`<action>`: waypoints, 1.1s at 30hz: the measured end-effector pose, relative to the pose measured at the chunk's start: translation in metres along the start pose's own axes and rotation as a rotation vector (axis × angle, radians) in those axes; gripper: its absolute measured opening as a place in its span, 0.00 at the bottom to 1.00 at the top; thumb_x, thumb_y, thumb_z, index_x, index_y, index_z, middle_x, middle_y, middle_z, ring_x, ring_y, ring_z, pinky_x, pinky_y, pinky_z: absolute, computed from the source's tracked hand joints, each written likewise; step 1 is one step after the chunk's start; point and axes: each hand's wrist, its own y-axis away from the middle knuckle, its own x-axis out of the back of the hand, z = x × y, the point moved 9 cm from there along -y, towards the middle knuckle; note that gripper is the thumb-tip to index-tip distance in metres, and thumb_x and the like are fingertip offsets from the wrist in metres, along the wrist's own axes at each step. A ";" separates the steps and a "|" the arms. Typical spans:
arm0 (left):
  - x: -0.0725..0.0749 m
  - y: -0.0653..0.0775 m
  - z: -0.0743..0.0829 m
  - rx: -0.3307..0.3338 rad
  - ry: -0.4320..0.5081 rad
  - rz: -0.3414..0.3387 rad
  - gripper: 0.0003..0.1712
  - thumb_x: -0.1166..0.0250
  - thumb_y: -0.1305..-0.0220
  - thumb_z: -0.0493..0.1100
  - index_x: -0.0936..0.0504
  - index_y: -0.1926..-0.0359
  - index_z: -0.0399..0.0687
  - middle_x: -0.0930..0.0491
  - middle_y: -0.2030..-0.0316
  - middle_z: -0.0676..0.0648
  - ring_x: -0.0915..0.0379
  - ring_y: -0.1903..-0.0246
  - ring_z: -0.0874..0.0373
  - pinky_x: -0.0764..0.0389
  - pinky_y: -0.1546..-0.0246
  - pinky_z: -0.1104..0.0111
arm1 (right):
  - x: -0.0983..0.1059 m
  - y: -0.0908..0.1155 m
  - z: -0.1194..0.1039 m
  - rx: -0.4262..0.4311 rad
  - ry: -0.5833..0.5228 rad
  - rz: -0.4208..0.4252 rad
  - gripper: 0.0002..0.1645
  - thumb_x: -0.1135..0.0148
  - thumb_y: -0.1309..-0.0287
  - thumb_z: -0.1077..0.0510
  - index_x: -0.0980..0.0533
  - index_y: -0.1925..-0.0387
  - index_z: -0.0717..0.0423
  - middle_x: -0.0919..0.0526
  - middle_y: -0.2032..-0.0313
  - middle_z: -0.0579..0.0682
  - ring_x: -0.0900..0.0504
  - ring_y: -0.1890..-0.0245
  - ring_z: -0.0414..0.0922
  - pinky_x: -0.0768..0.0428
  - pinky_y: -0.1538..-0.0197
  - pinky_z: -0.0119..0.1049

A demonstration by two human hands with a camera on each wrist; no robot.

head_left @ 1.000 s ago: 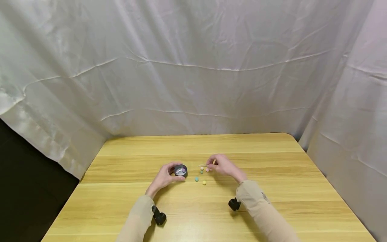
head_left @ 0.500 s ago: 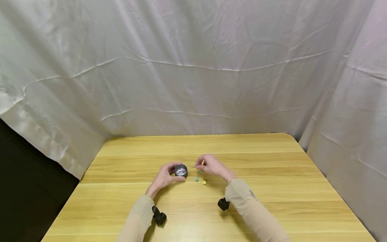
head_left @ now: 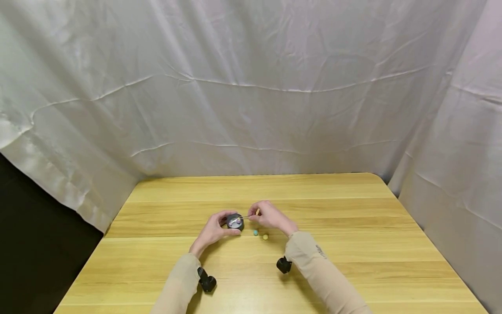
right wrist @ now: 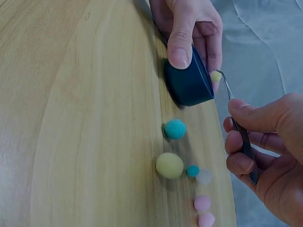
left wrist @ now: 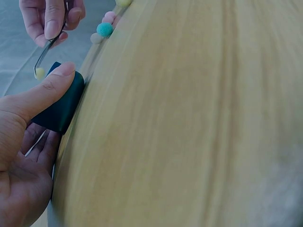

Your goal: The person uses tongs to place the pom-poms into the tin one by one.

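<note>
My left hand grips a small dark round dish, thumb on the near side and fingers round the far side. Purple pompoms lie inside the dish. Between thumb and fingers, my right hand holds bent-tip metal tweezers. A tiny pale yellow pompom sits at the tweezers' tip, over the dish's opening. Nearest the dish on the table is a teal pompom, with a larger yellow pompom beyond it.
On the wooden table, near the right hand, lie a small teal pompom, a whitish pompom and two pink pompoms. A grey curtain hangs behind the table.
My right hand has moved left with the tweezers, from above the loose pompoms to the dish. The left hand and the dish have stayed in place.
</note>
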 end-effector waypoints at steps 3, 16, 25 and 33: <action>0.000 0.000 -0.001 0.000 -0.002 -0.006 0.37 0.23 0.45 0.36 0.26 0.36 0.33 0.22 0.39 0.33 0.24 0.40 0.39 0.24 0.35 0.48 | -0.001 -0.001 0.000 -0.007 -0.005 -0.003 0.04 0.35 0.35 0.62 0.16 0.65 0.56 0.16 0.67 0.49 0.25 0.70 0.41 0.29 0.69 0.26; -0.001 -0.003 -0.003 0.004 0.015 -0.017 0.38 0.22 0.47 0.37 0.26 0.36 0.34 0.22 0.40 0.33 0.23 0.41 0.38 0.23 0.36 0.48 | 0.012 0.022 0.022 -0.005 -0.062 -0.004 0.06 0.38 0.33 0.63 0.17 0.63 0.61 0.16 0.67 0.51 0.25 0.73 0.36 0.25 0.69 0.25; -0.001 -0.004 0.002 -0.004 -0.015 -0.019 0.38 0.22 0.47 0.36 0.25 0.36 0.33 0.21 0.41 0.32 0.22 0.41 0.38 0.23 0.36 0.50 | 0.027 0.062 0.054 -0.048 -0.063 -0.043 0.05 0.35 0.35 0.62 0.17 0.62 0.61 0.15 0.64 0.51 0.23 0.74 0.37 0.23 0.70 0.25; -0.010 -0.007 0.011 -0.017 -0.062 -0.064 0.40 0.23 0.45 0.38 0.29 0.33 0.31 0.23 0.39 0.32 0.23 0.40 0.38 0.22 0.36 0.52 | 0.023 0.073 0.052 0.003 -0.059 -0.118 0.03 0.34 0.36 0.62 0.16 0.64 0.58 0.14 0.66 0.49 0.23 0.72 0.36 0.23 0.69 0.25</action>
